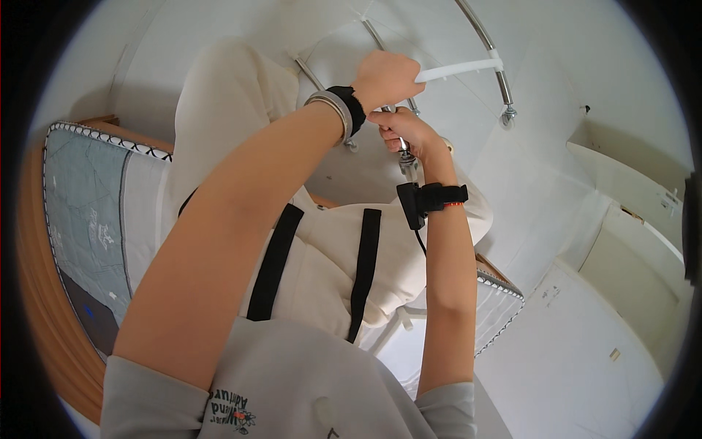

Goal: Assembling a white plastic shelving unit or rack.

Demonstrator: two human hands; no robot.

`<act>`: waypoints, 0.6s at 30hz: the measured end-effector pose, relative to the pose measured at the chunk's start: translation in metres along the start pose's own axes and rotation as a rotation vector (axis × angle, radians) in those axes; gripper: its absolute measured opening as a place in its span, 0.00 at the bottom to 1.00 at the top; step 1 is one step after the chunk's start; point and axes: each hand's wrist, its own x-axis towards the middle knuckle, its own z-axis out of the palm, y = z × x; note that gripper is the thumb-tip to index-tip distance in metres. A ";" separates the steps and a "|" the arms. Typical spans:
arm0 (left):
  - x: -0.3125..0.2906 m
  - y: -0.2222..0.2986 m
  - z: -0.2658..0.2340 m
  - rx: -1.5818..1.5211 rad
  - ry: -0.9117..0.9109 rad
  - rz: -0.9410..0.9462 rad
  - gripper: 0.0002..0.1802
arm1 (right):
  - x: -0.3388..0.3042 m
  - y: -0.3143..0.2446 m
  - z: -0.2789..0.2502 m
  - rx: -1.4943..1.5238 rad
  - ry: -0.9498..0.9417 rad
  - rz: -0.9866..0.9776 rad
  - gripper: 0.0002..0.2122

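A rack of shiny metal tubes and white plastic bars stands before me. My left hand (389,79) is closed in a fist at the end of a white plastic bar (461,70); its grip hides the joint there. Just below it, my right hand (408,132) wraps round a short metal tube (404,146) with a caster (408,170) at its near end. The tube's upper end lies close under the left fist, and I cannot tell whether it is joined to the bar. Another metal leg (504,88) meets the bar's far end and carries a caster (508,115).
More metal tubes (374,35) rise behind my hands. My legs in cream trousers (234,102) flank the work. A bed with a grey-blue cover (88,190) is at left, a white cabinet (636,241) at right. A black device (411,206) is strapped to my right wrist.
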 end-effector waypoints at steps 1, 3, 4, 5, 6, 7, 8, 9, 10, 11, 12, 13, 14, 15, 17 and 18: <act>0.000 0.000 0.000 -0.002 0.002 -0.007 0.16 | 0.001 -0.001 0.001 -0.011 0.015 0.002 0.14; -0.001 -0.001 -0.001 0.041 0.008 0.013 0.16 | 0.003 0.000 0.003 -0.026 0.026 0.007 0.13; -0.001 0.000 -0.002 0.038 0.009 0.007 0.16 | 0.004 0.003 0.005 -0.086 0.114 -0.047 0.13; -0.001 0.001 -0.004 0.037 -0.008 0.004 0.16 | 0.006 0.006 0.006 -0.146 0.201 -0.103 0.13; -0.002 0.003 -0.005 0.036 -0.024 0.003 0.16 | 0.008 0.009 0.007 -0.150 0.197 -0.099 0.13; -0.002 0.003 -0.004 0.035 -0.024 -0.002 0.16 | 0.012 0.012 0.007 -0.222 0.284 -0.107 0.11; -0.002 0.003 -0.003 0.042 -0.022 0.013 0.16 | 0.017 0.016 0.006 -0.293 0.371 -0.115 0.13; -0.001 0.004 -0.003 0.049 -0.020 0.028 0.16 | 0.020 0.020 0.006 -0.294 0.369 -0.114 0.13; 0.000 0.002 -0.002 0.050 -0.020 0.027 0.16 | 0.023 0.022 0.008 -0.361 0.449 -0.202 0.12; 0.001 0.001 -0.001 0.066 -0.023 0.040 0.16 | 0.025 0.024 0.010 -0.428 0.529 -0.289 0.12; 0.002 -0.001 -0.001 0.084 -0.025 0.054 0.16 | 0.028 0.026 0.011 -0.426 0.529 -0.289 0.12; 0.003 -0.001 0.000 0.085 -0.030 0.058 0.16 | 0.027 0.027 0.013 -0.480 0.594 -0.318 0.13; 0.004 -0.002 0.000 0.083 -0.060 0.049 0.17 | 0.026 0.027 0.015 -0.534 0.660 -0.347 0.14; 0.005 -0.002 0.001 0.082 -0.091 0.041 0.18 | 0.025 0.028 0.017 -0.529 0.663 -0.344 0.14; 0.006 -0.001 0.002 0.097 -0.100 0.037 0.18 | 0.021 0.025 0.023 -0.610 0.769 -0.333 0.16; 0.006 -0.001 0.003 0.109 -0.106 0.030 0.18 | 0.019 0.023 0.025 -0.606 0.771 -0.333 0.16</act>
